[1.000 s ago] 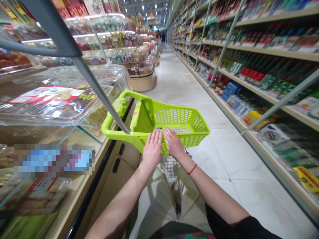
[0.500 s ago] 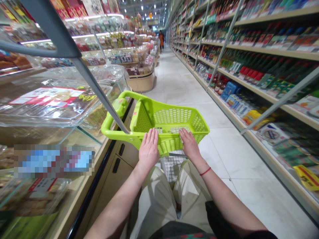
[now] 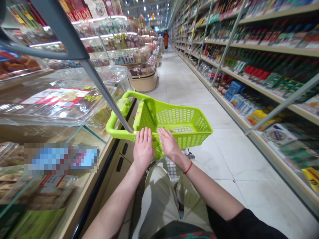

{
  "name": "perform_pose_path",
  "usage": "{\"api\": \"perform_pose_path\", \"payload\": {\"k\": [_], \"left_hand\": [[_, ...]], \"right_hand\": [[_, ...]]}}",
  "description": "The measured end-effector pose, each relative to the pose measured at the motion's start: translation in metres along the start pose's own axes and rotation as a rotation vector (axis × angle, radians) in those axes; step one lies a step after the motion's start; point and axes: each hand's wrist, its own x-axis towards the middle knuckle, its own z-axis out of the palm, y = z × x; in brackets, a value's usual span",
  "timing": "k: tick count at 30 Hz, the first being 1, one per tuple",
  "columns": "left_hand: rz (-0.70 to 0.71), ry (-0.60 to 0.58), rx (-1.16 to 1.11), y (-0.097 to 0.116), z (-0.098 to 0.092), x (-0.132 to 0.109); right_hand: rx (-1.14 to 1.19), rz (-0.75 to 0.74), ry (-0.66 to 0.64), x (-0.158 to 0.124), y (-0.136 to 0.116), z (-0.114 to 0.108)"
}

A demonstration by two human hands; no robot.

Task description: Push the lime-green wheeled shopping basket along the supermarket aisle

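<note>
Two bare hands, the left hand (image 3: 143, 149) and the right hand (image 3: 169, 143), are laid on the near edge of a lime-green plastic shopping cart basket (image 3: 180, 116). Both are open, with the fingers extended and the palms turned down; the fingers are not closed around the edge. A red string bracelet (image 3: 188, 168) is worn on the right wrist.

The basket is positioned just in front of the body, with its curved handle (image 3: 112, 124) toward the left. A small pale item or marking is seen inside it near the hands, but it cannot be identified. A wire lower rack (image 3: 171, 167) is visible beneath the basket, above beige trousers (image 3: 159, 202), and a black sleeve (image 3: 245, 225) is seen at the lower right.

Beside the cart on the left stands a glass display case (image 3: 82, 142), in which a clear plastic tray (image 3: 59, 108) bears a red-and-white label (image 3: 54, 97). A pixelated patch (image 3: 61, 158) hides part of the case.

Store shelves (image 3: 269, 49) on the right are lined with bottles, a blue box (image 3: 233, 91), and a yellow package (image 3: 256, 116). No brand or label text can be read. A white tile floor (image 3: 224, 156) runs ahead, and a person in orange (image 3: 165, 38) is seen far down the aisle.
</note>
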Motion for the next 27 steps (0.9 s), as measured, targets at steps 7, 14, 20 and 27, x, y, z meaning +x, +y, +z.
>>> {"api": "perform_pose_path", "payload": {"k": [7,14,20,27], "left_hand": [[0.01,-0.001,-0.014,-0.002,-0.001,-0.001],[0.023,0.008,-0.04,-0.005,0.001,-0.002],[-0.043,0.03,-0.017,-0.015,-0.005,-0.005],[-0.043,0.041,-0.038,-0.02,-0.007,-0.008]], "right_hand": [[0.036,-0.111,0.047,0.005,-0.007,0.008],[-0.059,-0.026,0.094,-0.02,0.035,0.0],[-0.123,0.02,0.125,-0.029,0.047,-0.004],[-0.087,0.084,0.089,-0.015,0.027,-0.002]]}}
